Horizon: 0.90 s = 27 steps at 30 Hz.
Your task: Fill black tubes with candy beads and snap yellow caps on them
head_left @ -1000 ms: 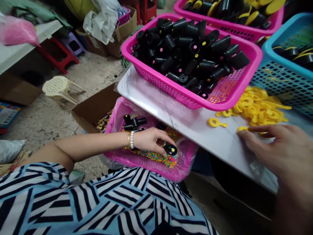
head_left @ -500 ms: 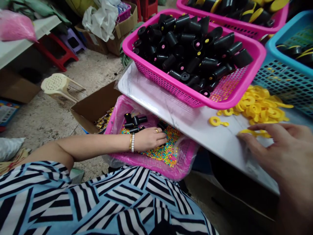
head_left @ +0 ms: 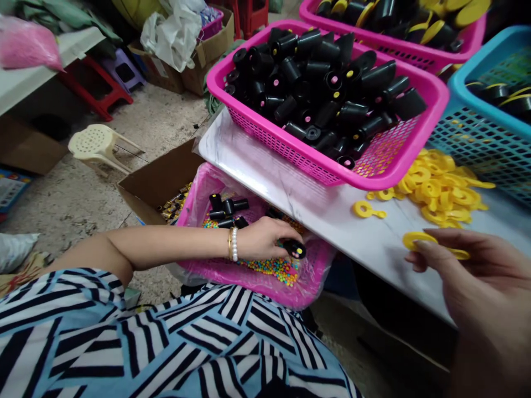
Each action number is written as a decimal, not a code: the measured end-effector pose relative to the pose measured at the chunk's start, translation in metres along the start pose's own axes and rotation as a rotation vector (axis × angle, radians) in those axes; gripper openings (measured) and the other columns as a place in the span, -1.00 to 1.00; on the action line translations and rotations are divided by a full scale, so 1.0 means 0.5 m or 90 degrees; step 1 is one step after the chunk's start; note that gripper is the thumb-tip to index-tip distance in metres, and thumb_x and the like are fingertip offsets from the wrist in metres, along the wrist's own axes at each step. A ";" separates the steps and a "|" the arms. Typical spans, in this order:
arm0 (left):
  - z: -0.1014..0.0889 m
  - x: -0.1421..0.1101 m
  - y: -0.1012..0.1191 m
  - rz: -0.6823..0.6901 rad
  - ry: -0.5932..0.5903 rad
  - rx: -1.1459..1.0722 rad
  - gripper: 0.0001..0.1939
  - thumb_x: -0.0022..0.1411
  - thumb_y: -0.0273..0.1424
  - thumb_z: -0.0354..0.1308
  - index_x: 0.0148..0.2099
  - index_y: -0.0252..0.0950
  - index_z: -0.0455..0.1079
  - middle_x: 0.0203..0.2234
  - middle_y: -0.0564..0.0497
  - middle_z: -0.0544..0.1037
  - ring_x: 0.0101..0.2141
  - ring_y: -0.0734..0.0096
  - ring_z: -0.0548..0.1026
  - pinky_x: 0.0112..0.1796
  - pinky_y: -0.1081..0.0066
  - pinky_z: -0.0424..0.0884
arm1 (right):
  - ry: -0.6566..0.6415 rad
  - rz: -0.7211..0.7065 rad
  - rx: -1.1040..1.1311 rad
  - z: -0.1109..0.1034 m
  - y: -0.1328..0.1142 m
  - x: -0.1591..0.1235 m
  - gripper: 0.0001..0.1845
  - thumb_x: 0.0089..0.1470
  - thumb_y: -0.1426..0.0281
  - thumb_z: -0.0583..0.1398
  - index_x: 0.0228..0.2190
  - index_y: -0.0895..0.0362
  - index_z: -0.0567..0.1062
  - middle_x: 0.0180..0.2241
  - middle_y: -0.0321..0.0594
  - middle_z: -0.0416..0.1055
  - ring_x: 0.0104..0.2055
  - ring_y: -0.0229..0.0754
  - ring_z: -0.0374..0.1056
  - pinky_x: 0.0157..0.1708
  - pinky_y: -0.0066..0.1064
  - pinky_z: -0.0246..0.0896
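My left hand [head_left: 265,239], with a pearl bracelet on the wrist, is closed around a black plastic tube [head_left: 295,249] whose visible end shows a yellow dot. It is over a pink basket [head_left: 321,276] lined with clear plastic, where small coloured beads [head_left: 274,270] and several black tubes [head_left: 228,207] lie. At the right, my right hand [head_left: 468,265] pinches a yellow plastic ring piece with a tab [head_left: 421,240] between thumb and fingers, just above the table. A loose yellow ring piece [head_left: 366,209] and a heap of them [head_left: 446,185] lie beyond that hand.
A pink basket full of black tubes [head_left: 332,166] stands on the marbled table [head_left: 249,160]. Behind it are another pink basket [head_left: 435,61] and a blue basket [head_left: 464,110]. A cardboard box [head_left: 153,177] and a cream stool [head_left: 93,142] are at the left.
My left hand has come up slightly to the right, now showing a black tube in its grip. My right hand has lifted the yellow ring piece off the table.
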<state>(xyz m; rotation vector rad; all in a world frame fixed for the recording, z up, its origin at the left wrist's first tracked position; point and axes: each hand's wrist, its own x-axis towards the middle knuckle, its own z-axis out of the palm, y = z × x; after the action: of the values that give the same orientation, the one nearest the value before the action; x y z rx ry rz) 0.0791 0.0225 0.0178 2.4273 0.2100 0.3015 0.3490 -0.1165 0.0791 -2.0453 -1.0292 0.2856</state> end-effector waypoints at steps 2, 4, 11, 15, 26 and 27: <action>-0.004 0.004 0.011 0.029 0.000 -0.037 -0.76 0.28 -0.57 0.12 -0.01 -0.36 0.44 -0.12 -0.11 0.60 -0.10 0.33 0.52 0.00 0.39 0.41 | 0.008 0.065 0.088 0.003 -0.023 -0.016 -0.64 -0.16 0.16 0.42 -0.26 -0.03 0.59 -0.45 -0.27 0.50 -0.49 -0.08 0.42 -0.47 -0.21 0.36; -0.011 0.007 0.028 0.068 0.017 -0.040 -0.75 0.28 -0.60 0.07 -0.03 -0.39 0.46 -0.12 -0.15 0.60 -0.11 0.29 0.51 0.01 0.35 0.40 | 0.024 0.104 0.111 0.006 -0.042 -0.026 -0.65 -0.20 0.19 0.44 -0.29 -0.03 0.61 -0.45 -0.26 0.50 -0.49 -0.08 0.41 -0.49 -0.21 0.35; -0.044 0.078 0.062 -0.014 0.170 -0.041 -0.69 0.28 -0.42 0.18 0.06 -0.37 0.45 -0.23 -0.09 0.63 -0.24 0.30 0.55 -0.11 0.32 0.45 | -0.156 0.225 0.379 0.041 -0.083 -0.026 -0.70 -0.31 0.22 0.48 -0.43 -0.01 0.63 -0.62 -0.32 0.42 -0.66 -0.26 0.27 -0.72 -0.46 0.17; -0.049 0.140 0.045 -0.082 0.168 0.016 -0.80 0.17 -0.42 0.30 -0.12 -0.31 0.57 -0.25 -0.05 0.62 -0.25 0.29 0.54 -0.10 0.28 0.42 | -0.222 0.250 0.448 0.084 -0.097 -0.016 -0.67 -0.29 0.25 0.49 -0.39 0.05 0.63 -0.59 -0.32 0.45 -0.66 -0.34 0.28 -0.69 -0.53 0.22; -0.055 0.142 0.042 -0.076 0.113 0.086 -0.80 0.19 -0.36 0.27 -0.15 -0.31 0.60 -0.44 -0.02 0.56 -0.33 0.30 0.50 -0.13 0.32 0.38 | -0.232 0.244 0.424 0.105 -0.099 0.004 -0.68 -0.22 0.31 0.50 -0.38 0.12 0.59 -0.40 -0.25 0.55 -0.62 -0.40 0.36 -0.58 -0.56 0.36; -0.056 0.143 0.042 -0.077 0.111 0.085 -0.80 0.20 -0.35 0.27 -0.14 -0.30 0.60 -0.44 -0.02 0.56 -0.34 0.30 0.49 -0.13 0.32 0.38 | -0.231 0.238 0.424 0.105 -0.100 0.002 -0.69 -0.20 0.31 0.50 -0.37 0.12 0.59 -0.41 -0.26 0.54 -0.61 -0.39 0.37 -0.57 -0.56 0.36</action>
<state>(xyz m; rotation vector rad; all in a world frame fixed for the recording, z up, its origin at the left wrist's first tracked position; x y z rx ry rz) 0.1415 0.0398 0.0638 2.5066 0.4648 0.4581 0.2942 -0.0690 0.0826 -1.5756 -0.6168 1.0726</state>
